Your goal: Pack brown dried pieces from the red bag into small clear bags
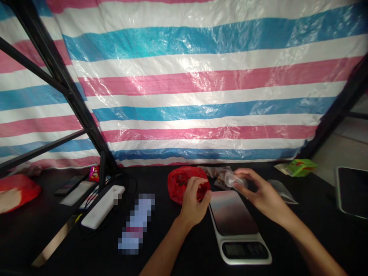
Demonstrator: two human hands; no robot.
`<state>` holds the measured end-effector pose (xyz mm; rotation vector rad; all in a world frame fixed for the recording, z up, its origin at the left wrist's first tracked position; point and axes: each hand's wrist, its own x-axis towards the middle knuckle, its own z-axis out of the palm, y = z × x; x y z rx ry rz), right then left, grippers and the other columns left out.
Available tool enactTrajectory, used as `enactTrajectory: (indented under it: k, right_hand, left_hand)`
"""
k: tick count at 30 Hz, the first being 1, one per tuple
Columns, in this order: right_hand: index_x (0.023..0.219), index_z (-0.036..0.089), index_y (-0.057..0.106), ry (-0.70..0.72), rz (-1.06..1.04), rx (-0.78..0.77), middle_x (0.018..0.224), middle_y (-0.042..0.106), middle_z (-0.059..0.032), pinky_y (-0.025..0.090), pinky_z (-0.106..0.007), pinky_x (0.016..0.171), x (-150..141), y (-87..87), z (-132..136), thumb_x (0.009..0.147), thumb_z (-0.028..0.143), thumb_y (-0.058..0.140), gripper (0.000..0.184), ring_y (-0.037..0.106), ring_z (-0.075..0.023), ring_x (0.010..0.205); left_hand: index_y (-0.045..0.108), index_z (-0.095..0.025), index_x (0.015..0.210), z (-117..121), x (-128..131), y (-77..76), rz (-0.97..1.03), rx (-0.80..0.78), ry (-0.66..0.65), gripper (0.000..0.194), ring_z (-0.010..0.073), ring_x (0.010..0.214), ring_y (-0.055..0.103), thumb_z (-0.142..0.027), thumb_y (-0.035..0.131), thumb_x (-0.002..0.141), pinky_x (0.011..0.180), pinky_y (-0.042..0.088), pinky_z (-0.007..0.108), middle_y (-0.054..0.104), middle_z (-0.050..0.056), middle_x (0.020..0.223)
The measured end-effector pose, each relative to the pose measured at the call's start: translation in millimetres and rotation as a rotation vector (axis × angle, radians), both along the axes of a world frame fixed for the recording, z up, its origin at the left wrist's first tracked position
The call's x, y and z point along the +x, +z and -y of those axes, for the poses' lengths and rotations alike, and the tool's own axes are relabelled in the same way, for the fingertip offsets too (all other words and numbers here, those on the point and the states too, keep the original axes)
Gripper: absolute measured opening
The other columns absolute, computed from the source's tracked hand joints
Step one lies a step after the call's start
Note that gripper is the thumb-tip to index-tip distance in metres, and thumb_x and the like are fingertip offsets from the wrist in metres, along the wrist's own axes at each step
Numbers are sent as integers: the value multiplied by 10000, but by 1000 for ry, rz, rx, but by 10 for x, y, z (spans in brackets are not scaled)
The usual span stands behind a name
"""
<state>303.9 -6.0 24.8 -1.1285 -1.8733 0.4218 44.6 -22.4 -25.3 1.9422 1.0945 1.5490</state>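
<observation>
- Clear plastic pouch (236, 179): hanging in R hand's fingertips just above far end of scale; likely v. light, soft & slippery, so best taken by gathered end w/ a firm pinch.
- R hand (263, 189): grasping pouch between thumb & fingers, not clenching it into palm.
- Red plastic bag (179, 184): sitting crumpled on table, dark contents faintly showing; likely soft & shapeless.
- L hand (195, 203): curling against bag's near side; cannot tell if it's gripping bag or s/t inside.
- Digital kitchen scale (234, 230): lying between hands, platform bare, display unreadable.
- Small packets (220, 174): lying in a heap behind scale.
- Clear flat pouch (283, 191): lying right of scale.
- Green printed packet (297, 168): resting at far table edge.
- Black table (43, 234): supporting white power bank (102, 206), pixelated object (136, 224), smartphone (69, 185), dark tablet (352, 191).
- Background: striped plastic tarp (201, 76) is hanging behind black metal frame (66, 92).
</observation>
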Motion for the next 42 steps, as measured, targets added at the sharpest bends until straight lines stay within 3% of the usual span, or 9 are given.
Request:
enactTrajectory:
  k: [2,6,11,15,19,25,31,37,42]
  right_hand:
    - [1085,246,628,174,-10,-37,1037,754,-51,554,-351,916,-474,124,3,967,421,671,215,718,-239,986]
    - [984,232,665,364,65,-99,966,753,-20,544,-321,855,-1065,248,-102,972,300,639,74,697,-205,891]
    - [1107,230,705,419,224,-124,1150,770,-54,516,-334,946,-1301,269,-387,997,277,576,176,707,-227,1038]
    - [1038,236,711,319,657,-88,1049,788,-57,485,-335,886,-1389,163,-572,982,329,614,145,711,-248,1008]
    - [980,206,676,284,769,-96,904,780,-82,464,-367,848,-1412,22,-671,940,395,674,192,721,-286,907]
    - [938,218,673,293,795,-110,937,782,-71,451,-355,881,-1365,-48,-761,929,322,669,104,716,-275,957]
    - [1104,225,679,339,733,-100,1135,770,-79,447,-362,956,-1377,-107,-781,910,316,689,214,668,-281,1112]
    - [999,210,703,355,715,-108,1102,766,-82,449,-359,939,-1310,-105,-861,902,342,707,165,660,-282,1086]
    - [1002,193,703,326,733,-82,1075,755,-113,422,-417,991,-1135,-8,-927,926,387,675,210,637,-315,1108]
  left_hand:
    - [630,-254,1316,-22,31,-17,84,-69,-26,409,247,1126,623,-317,716,920,991,506,385,654,86,1242]
    - [692,-201,1198,-130,10,-4,385,-229,1,361,257,1099,671,-476,629,972,1007,505,399,719,100,1150]
    - [633,-188,1012,-314,-253,56,636,-209,346,330,182,809,669,-513,618,956,785,531,297,693,33,891]
    - [594,-229,994,-364,-518,76,460,-262,657,192,191,782,670,-376,668,896,769,509,296,680,8,851]
    - [585,-255,1057,-309,-655,130,2,-523,808,168,276,818,708,-292,616,896,771,477,363,721,56,881]
    - [531,-141,1236,-205,-543,112,-423,-697,760,405,376,933,741,-360,621,908,836,473,421,718,227,1092]
    - [488,-188,1187,-84,-369,96,-384,-670,589,414,330,870,731,-458,627,906,775,474,395,602,184,1197]
    - [422,-240,1077,-176,-355,41,-37,-447,426,469,187,882,629,-24,628,716,798,491,316,528,41,1071]
    - [398,-246,1010,-321,-416,45,515,-477,435,414,86,629,495,-43,608,717,613,435,197,460,-80,797]
